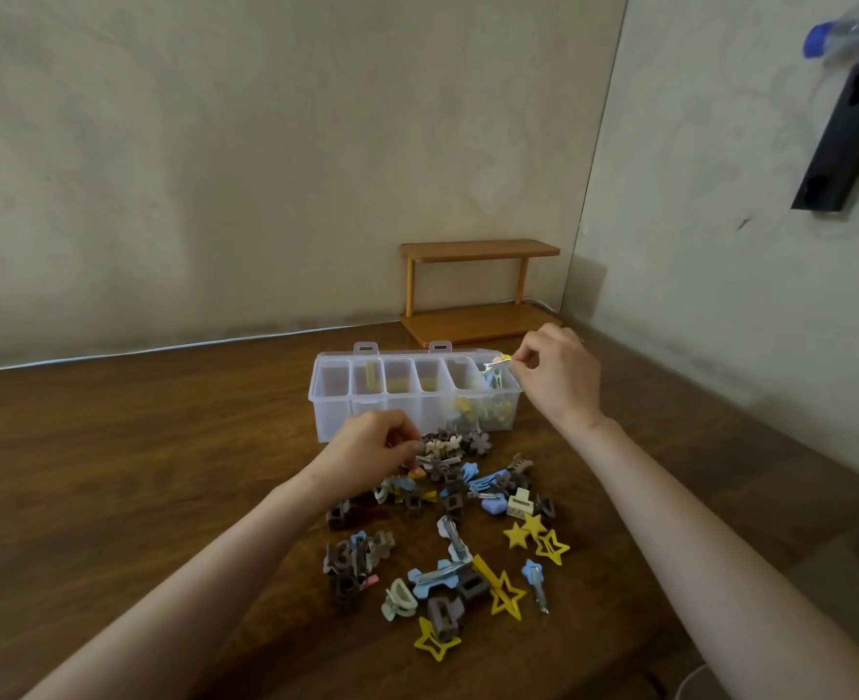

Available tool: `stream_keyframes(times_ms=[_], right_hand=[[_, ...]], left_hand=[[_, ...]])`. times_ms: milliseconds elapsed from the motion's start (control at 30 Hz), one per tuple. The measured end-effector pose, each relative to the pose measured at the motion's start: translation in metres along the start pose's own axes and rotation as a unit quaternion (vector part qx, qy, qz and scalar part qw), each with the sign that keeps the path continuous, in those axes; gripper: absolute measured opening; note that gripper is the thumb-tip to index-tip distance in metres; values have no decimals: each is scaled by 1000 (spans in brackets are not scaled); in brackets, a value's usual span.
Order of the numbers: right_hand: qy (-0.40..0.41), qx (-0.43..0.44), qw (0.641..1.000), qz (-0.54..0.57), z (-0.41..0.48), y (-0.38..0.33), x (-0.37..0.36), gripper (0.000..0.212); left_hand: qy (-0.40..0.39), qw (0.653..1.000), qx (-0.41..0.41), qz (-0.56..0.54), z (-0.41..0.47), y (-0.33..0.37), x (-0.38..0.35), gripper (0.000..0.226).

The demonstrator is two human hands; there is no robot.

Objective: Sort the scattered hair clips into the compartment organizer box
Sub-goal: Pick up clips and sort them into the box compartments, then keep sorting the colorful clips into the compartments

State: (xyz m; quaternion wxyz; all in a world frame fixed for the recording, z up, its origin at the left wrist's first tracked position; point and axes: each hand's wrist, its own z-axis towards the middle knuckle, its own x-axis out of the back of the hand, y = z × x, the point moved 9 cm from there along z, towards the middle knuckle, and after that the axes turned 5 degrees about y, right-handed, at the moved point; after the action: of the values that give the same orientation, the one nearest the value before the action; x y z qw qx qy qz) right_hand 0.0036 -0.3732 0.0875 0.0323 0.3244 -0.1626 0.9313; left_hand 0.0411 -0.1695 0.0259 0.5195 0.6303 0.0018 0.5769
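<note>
Clear box (331, 416) sits mid-bench (139, 472), with clips (455, 502) heaped along its front. Right hand (558, 376) pinches a clip (495, 365) over the right-end compartment. Left hand (371, 449) fingers curled in the heap; grasp cannot be told.

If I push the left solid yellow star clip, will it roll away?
Probably not. The solid yellow star clip lies flat on the wooden table and has points, so it should slide, not roll. It looks thin and small, so it is likely light. Lying so flat, it may be fiddly to lift.
</note>
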Motion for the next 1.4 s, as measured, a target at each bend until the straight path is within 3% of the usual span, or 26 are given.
stream_keyframes(times_ms=[167,333,433,700,967,1167,1400], right_hand=[[-47,42,998,5,-16,1,-4,15],[34,-3,995,90,-30,13,20,19],[29,7,994,110,-37,11,23,17],[11,16,985,170,-59,7,15,17],[7,-6,985,174,-66,18,12,17],[2,-16,983,181,-67,21,12,17],[-11,-16,982,190,-67,17,10,16]], left_hand=[[0,1000,-24,0,-2,9,-1,11],[-8,997,-71,22,-6,25,-7,10],[-15,993,-112,44,-10,38,-15,11],[-68,965,-232,104,-27,77,-51,16],[-106,931,-293,191,-28,96,-85,38],[-104,912,-328,221,-25,104,-92,30],[-57,939,-303,151,-22,94,-73,15]])
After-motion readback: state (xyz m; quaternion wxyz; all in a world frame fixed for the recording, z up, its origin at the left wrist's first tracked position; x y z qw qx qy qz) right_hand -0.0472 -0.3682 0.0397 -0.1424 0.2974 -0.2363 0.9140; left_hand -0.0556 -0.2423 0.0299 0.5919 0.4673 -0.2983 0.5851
